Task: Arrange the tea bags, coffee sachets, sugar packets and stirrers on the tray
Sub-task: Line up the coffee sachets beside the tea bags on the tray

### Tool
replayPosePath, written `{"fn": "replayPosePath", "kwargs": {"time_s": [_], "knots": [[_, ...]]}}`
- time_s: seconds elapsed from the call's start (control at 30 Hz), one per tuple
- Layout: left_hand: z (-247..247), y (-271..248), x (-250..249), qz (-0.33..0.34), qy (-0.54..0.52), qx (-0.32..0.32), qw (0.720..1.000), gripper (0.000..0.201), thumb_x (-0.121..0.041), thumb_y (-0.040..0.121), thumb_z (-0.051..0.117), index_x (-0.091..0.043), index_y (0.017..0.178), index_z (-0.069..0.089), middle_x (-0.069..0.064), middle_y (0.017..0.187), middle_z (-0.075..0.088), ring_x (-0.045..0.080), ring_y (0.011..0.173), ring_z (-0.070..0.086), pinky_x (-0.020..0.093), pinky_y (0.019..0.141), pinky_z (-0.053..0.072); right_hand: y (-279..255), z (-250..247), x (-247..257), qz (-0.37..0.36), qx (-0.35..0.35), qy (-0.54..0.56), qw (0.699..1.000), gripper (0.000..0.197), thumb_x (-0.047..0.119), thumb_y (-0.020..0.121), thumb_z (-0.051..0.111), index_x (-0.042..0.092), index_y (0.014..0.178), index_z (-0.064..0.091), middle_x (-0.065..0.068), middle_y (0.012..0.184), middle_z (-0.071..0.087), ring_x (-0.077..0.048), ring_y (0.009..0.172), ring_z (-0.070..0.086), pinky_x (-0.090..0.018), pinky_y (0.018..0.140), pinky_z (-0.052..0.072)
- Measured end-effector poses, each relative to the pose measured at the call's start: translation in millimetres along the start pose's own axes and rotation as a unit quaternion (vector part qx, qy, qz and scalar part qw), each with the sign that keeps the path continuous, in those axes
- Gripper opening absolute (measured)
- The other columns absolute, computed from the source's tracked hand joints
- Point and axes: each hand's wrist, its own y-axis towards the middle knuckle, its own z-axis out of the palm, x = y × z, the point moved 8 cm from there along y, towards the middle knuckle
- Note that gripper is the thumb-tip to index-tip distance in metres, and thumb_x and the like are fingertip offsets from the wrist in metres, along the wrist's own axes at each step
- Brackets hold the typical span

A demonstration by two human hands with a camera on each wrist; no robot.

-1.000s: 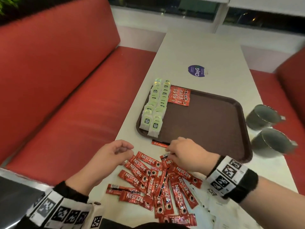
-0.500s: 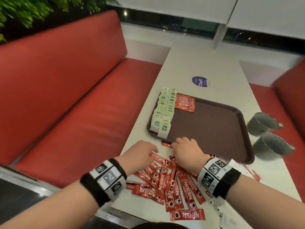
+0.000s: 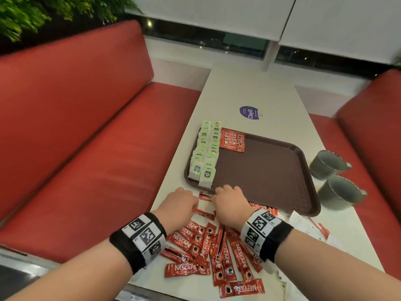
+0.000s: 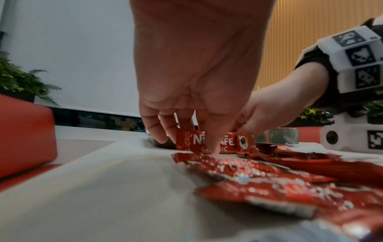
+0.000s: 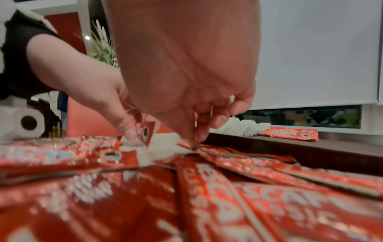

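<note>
Coffee sachet point(image 4: 215, 142) | upright, apparently pinched | left hand point(image 4: 192, 78) fingers point(image 4: 209, 139)

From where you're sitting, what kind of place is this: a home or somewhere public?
Probably a café or fast-food diner booth. Red padded bench seats flank a long white table, and a brown plastic serving tray on it holds rows of tea bags and coffee sachets.

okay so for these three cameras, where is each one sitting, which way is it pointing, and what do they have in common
Head: above the table, looking down at the brown tray, both hands and banded forearms.
Left wrist: low, behind the left hand pinching an upright coffee sachet; right hand beyond.
Right wrist: low, behind the right hand touching a flat sachet; left hand beyond.
Shared: both hands and the loose red sachets.
</note>
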Motion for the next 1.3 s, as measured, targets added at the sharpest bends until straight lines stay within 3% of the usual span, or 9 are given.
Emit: {"fn": "replayPosePath", "kwargs": {"time_s": [0.33, 0.57, 0.67, 0.77, 0.97, 1.07, 1.17, 1.23, 1.3], "knots": [[-14.7, -43.2, 44.1, -0.092, -0.172, -0.052, 0.979, 0.012, -0.020, 0.095, 0.046, -0.018, 0.099, 0.058, 0.000, 0.084, 0.062, 0.020, 0.077, 0.057, 0.033, 0.068, 0.045, 7.8, 6.5, 9.0, -0.029, -0.054, 0.015, 0.998, 0.030, 0.019, 0.090, 0.046, 0.015, 0.120, 0.052, -0.005, 0.114, 0.056, -0.025, 0.105, 0.048, -0.036, 0.088, 0.035], [-21.5, -53.1, 54.7, -0.131, -0.241, -0.058, 0.960, 0.013, -0.024, 0.094, 0.053, -0.021, 0.104, 0.060, -0.001, 0.095, 0.066, 0.011, 0.077, 0.059, 0.025, 0.067, 0.047, 9.2, 4.6, 16.1, -0.079, -0.043, 0.042, 0.995, 0.034, 0.019, 0.092, 0.046, 0.024, 0.125, 0.052, -0.002, 0.115, 0.054, -0.024, 0.107, 0.044, -0.038, 0.088, 0.032], [-20.9, -52.2, 51.8, -0.138, -0.246, -0.034, 0.959, 0.013, -0.024, 0.093, 0.054, -0.022, 0.104, 0.061, -0.004, 0.091, 0.064, 0.015, 0.081, 0.063, 0.031, 0.072, 0.052, 12.0, 5.2, 18.1, -0.096, -0.039, 0.029, 0.994, 0.030, 0.012, 0.091, 0.045, 0.019, 0.120, 0.051, -0.005, 0.114, 0.055, -0.024, 0.105, 0.047, -0.036, 0.087, 0.034], [-17.9, -49.0, 48.0, -0.152, -0.294, -0.008, 0.944, 0.010, -0.025, 0.092, 0.058, -0.023, 0.101, 0.060, -0.006, 0.088, 0.066, 0.007, 0.073, 0.065, 0.021, 0.060, 0.049, 17.7, 4.9, 19.5, -0.108, -0.036, 0.008, 0.993, 0.026, 0.011, 0.091, 0.045, 0.016, 0.115, 0.053, -0.005, 0.113, 0.057, -0.024, 0.104, 0.049, -0.035, 0.088, 0.034], [-26.2, -45.1, 45.6, -0.158, -0.371, -0.015, 0.915, 0.007, -0.022, 0.089, 0.062, -0.023, 0.096, 0.061, -0.001, 0.086, 0.072, 0.007, 0.066, 0.067, 0.035, 0.076, 0.058, 21.3, 6.9, 8.2, -0.088, 0.026, 0.082, 0.992, 0.013, 0.010, 0.085, 0.053, 0.017, 0.096, 0.051, -0.005, 0.103, 0.058, -0.025, 0.101, 0.049, -0.039, 0.093, 0.033], [-30.6, -44.8, 42.1, -0.160, -0.391, -0.023, 0.906, 0.016, -0.017, 0.090, 0.060, -0.025, 0.102, 0.055, 0.000, 0.087, 0.071, 0.010, 0.066, 0.067, 0.028, 0.068, 0.057, 20.5, 10.2, 4.7, -0.072, 0.022, 0.103, 0.992, 0.016, 0.011, 0.086, 0.056, 0.017, 0.099, 0.059, -0.003, 0.105, 0.057, -0.024, 0.103, 0.049, -0.038, 0.091, 0.034], [-36.3, -45.0, 40.2, -0.164, -0.426, -0.066, 0.887, 0.026, -0.008, 0.091, 0.053, -0.027, 0.105, 0.043, 0.003, 0.088, 0.070, 0.012, 0.058, 0.065, 0.022, 0.057, 0.052, 11.3, -4.5, 1.8, -0.092, -0.052, 0.173, 0.979, 0.013, 0.012, 0.087, 0.053, 0.020, 0.092, 0.062, 0.002, 0.100, 0.056, -0.019, 0.101, 0.048, -0.036, 0.089, 0.034], [-42.4, -45.9, 37.6, -0.158, -0.461, -0.102, 0.867, 0.022, -0.005, 0.093, 0.048, -0.026, 0.098, 0.042, 0.005, 0.087, 0.070, 0.012, 0.052, 0.061, 0.023, 0.055, 0.050, -5.1, -30.5, -6.0, -0.126, -0.195, 0.203, 0.951, 0.011, 0.011, 0.084, 0.053, 0.019, 0.085, 0.061, 0.004, 0.093, 0.058, -0.017, 0.094, 0.049, -0.034, 0.085, 0.036], [-48.2, -45.6, 28.7, -0.136, -0.484, -0.108, 0.857, 0.019, -0.006, 0.095, 0.044, -0.023, 0.093, 0.050, 0.002, 0.080, 0.069, 0.008, 0.049, 0.052, 0.024, 0.056, 0.045, -34.2, -55.4, -17.6, -0.160, -0.360, 0.203, 0.896, 0.008, 0.010, 0.079, 0.054, 0.016, 0.079, 0.059, 0.003, 0.088, 0.061, -0.016, 0.088, 0.051, -0.031, 0.081, 0.035]]}}
